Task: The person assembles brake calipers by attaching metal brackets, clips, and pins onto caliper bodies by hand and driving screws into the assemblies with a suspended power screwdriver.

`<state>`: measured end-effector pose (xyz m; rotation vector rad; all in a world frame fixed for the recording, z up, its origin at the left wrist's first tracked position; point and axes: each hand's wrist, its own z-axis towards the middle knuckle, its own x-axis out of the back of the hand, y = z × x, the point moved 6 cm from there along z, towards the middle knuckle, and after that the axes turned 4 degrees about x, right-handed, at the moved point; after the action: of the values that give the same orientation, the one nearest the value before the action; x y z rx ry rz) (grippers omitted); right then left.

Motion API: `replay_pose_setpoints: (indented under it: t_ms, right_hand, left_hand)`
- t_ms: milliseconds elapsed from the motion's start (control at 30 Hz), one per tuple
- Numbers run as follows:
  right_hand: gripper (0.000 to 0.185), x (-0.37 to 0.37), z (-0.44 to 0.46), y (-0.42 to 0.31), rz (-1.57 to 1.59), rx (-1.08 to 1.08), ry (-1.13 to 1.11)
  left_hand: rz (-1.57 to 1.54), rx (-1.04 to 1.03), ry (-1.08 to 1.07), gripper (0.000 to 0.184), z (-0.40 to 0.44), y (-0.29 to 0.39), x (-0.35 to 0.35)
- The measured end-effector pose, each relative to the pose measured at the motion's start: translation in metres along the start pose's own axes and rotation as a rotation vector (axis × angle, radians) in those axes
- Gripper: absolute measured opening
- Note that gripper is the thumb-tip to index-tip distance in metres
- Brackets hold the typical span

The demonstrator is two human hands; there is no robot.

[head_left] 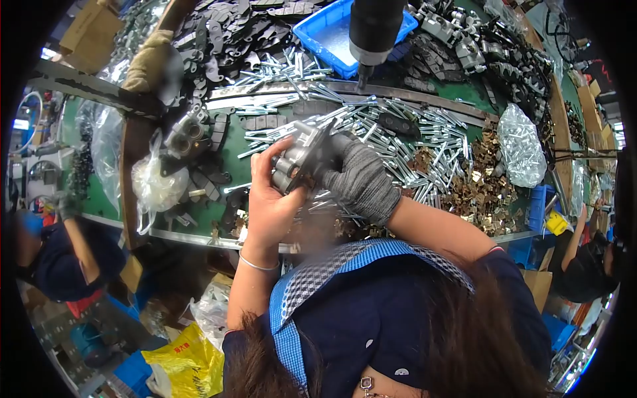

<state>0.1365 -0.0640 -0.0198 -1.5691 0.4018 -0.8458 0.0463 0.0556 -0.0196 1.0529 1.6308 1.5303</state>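
Between both hands, above the bench, is a grey metal brake caliper (305, 147) with a dark flat plate along its right side. My bare left hand (271, 196) wraps round its left and lower side. A grey knitted glove covers my right hand (361, 176), whose fingers press against the caliper's right side; the fingertips are partly hidden. Beneath and around them lie many silver pins (424, 149) in a loose heap. Small brass-coloured clips (481, 192) are piled to the right of my gloved hand.
A black power driver (377, 36) hangs over a blue tray (325, 43). Dark brake pads (232, 33) are heaped at the back left, more calipers (464, 46) at the back right. Plastic bags (522, 146) lie on the bench. Other people work on either side.
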Motion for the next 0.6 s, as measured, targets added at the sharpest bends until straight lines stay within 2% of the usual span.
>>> replay_pose_setpoints:
  t_ms: [67, 133, 200, 233, 267, 300, 333, 367, 400, 433, 467, 500, 533, 600]
  right_hand:
    - [0.037, 0.005, -0.004, -0.016, 0.024, 0.046, 0.084]
    - [0.036, 0.001, -0.007, -0.020, 0.130, 0.047, 0.070]
    - [0.041, -0.001, -0.011, -0.013, 0.181, -0.010, 0.134]
    - [0.047, -0.001, -0.013, -0.006, 0.091, 0.015, 0.135]
    - [0.048, -0.001, -0.019, -0.006, 0.273, -0.070, 0.123]
    - [0.043, 0.000, -0.019, -0.014, 0.296, -0.031, 0.122]
    - [0.042, 0.003, -0.016, -0.023, 0.301, -0.030, 0.125]
    - [0.042, 0.000, -0.018, -0.020, 0.393, -0.032, 0.188]
    - [0.040, 0.004, -0.016, -0.005, 0.282, 0.008, 0.235]
    - [0.040, 0.007, -0.014, 0.010, 0.168, 0.042, 0.285]
    - [0.041, 0.017, -0.010, -0.027, 0.041, 0.145, 0.246]
    - [0.040, 0.032, -0.007, -0.034, -0.082, 0.245, 0.241]
    - [0.039, 0.045, -0.001, -0.035, -0.199, 0.232, 0.283]
    - [0.035, 0.048, 0.007, -0.036, 0.226, 0.009, 0.163]
  left_hand:
    - [0.050, -0.036, 0.040, 0.057, 0.000, 0.006, 0.001]
    - [0.049, -0.056, 0.033, 0.055, -0.001, 0.010, 0.001]
    - [0.079, -0.041, 0.039, 0.054, -0.003, 0.009, 0.000]
    - [0.159, -0.122, 0.052, 0.052, -0.004, 0.013, -0.003]
    - [0.255, -0.208, 0.083, 0.050, -0.004, 0.017, -0.005]
    - [0.269, -0.189, 0.055, 0.046, -0.006, 0.018, -0.008]
    - [0.142, -0.070, 0.057, 0.056, -0.005, -0.001, -0.009]
    - [0.169, -0.203, 0.100, 0.059, -0.006, 0.010, -0.011]
    - [0.249, -0.316, 0.129, 0.057, -0.007, 0.013, -0.008]
    - [0.236, -0.255, 0.139, 0.055, -0.009, 0.018, -0.003]
    - [0.206, -0.191, 0.141, 0.054, -0.012, 0.025, 0.003]
    - [0.195, -0.165, 0.169, 0.053, -0.014, 0.028, 0.012]
    - [0.171, -0.134, 0.180, 0.052, -0.015, 0.028, 0.019]
    - [0.183, -0.127, 0.212, 0.051, -0.016, 0.026, 0.026]
